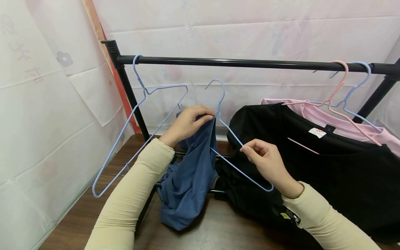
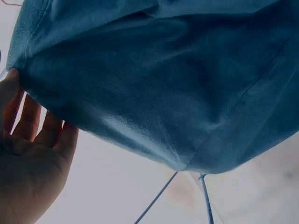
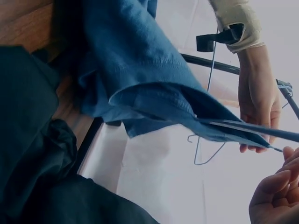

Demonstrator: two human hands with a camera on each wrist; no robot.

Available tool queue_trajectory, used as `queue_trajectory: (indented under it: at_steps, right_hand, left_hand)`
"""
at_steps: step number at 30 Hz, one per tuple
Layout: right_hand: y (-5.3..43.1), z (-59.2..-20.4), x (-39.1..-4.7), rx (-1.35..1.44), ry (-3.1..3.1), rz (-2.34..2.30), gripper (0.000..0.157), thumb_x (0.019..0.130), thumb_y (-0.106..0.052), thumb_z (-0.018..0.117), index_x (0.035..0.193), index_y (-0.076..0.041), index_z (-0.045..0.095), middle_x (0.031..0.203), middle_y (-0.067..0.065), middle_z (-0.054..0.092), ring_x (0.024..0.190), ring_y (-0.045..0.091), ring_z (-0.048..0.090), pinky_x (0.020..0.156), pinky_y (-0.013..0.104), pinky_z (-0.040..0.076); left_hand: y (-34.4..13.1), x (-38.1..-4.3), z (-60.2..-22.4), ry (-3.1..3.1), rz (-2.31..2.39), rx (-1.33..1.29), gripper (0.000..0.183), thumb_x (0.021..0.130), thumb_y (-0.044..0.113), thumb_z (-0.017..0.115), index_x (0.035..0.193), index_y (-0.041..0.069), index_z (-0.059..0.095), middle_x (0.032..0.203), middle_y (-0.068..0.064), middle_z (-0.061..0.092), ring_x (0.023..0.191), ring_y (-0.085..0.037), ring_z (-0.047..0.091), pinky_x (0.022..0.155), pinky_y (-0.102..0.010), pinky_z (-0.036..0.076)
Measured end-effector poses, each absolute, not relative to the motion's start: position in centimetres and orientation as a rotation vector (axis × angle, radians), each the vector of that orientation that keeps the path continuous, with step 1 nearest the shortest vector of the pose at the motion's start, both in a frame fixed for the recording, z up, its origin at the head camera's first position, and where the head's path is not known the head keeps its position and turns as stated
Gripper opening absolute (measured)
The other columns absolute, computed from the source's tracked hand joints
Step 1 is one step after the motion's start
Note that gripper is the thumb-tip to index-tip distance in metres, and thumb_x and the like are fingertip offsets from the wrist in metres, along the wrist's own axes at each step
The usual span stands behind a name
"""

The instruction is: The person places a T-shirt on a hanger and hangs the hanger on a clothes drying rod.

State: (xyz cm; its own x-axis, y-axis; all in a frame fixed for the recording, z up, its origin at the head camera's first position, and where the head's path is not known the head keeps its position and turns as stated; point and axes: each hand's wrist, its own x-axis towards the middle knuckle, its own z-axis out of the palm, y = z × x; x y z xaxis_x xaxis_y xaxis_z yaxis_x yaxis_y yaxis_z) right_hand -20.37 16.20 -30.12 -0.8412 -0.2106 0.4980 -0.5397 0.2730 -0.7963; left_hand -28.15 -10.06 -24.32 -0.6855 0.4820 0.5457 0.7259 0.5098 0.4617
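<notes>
A blue garment (image 1: 193, 173) hangs from my left hand (image 1: 190, 121), which pinches its top edge between thumb and fingers. In the left wrist view the cloth (image 2: 154, 93) spreads wide beside that hand. My right hand (image 1: 265, 159) pinches the upper arm of a light blue wire hanger (image 1: 232, 133). The hanger's left part is inside the garment, while its hook stands free below the rack's bar. In the right wrist view the garment's hemmed opening (image 3: 154, 86) gapes around the hanger wire.
A bare blue hanger (image 1: 109, 156) hangs at the left end of the black rack bar (image 1: 218, 63). On the right hang a black top (image 1: 328, 180) on a pink hanger (image 1: 340, 83) and a pink top (image 1: 387, 139) behind it. Below is a brown wooden tabletop (image 1: 212, 222).
</notes>
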Motion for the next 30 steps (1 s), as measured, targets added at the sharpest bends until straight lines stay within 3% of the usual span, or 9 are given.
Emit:
queue_trajectory:
  at_steps: [9,24,30]
  right_hand:
    - [17.0,-30.4,-20.8,0.762,-2.202,1.249,0.009,0.091,-0.007,0.069,0.085,-0.014,0.072,0.066,-0.006,0.057,0.054,0.005,0.045,0.050,0.020,0.038]
    - [18.2,-29.4,-21.6,0.882,-1.968,1.002,0.018,0.078,0.007,0.076,0.085,-0.010,0.074,0.074,-0.003,0.063,0.066,0.002,0.047,0.058,0.022,0.038]
    - [17.8,-29.3,-21.4,0.910,-1.974,1.026,0.018,0.080,0.007,0.075,0.086,-0.010,0.074,0.076,-0.002,0.066,0.067,0.001,0.049,0.059,0.020,0.040]
  left_hand:
    - [-10.1,-28.3,-24.4,-2.359,-0.977,-1.036,0.021,0.097,0.014,0.060,0.111,0.005,0.073,0.106,-0.007,0.070,0.098,-0.018,0.065,0.088,-0.033,0.051]
    - [-10.3,-28.3,-24.8,-2.307,-1.054,-1.040,0.020,0.097,0.011,0.061,0.110,0.004,0.073,0.104,-0.009,0.069,0.096,-0.020,0.064,0.085,-0.033,0.051]
    - [-10.3,-28.4,-24.8,-2.293,-1.060,-1.019,0.020,0.097,0.011,0.061,0.110,0.003,0.073,0.104,-0.010,0.069,0.097,-0.020,0.064,0.086,-0.033,0.052]
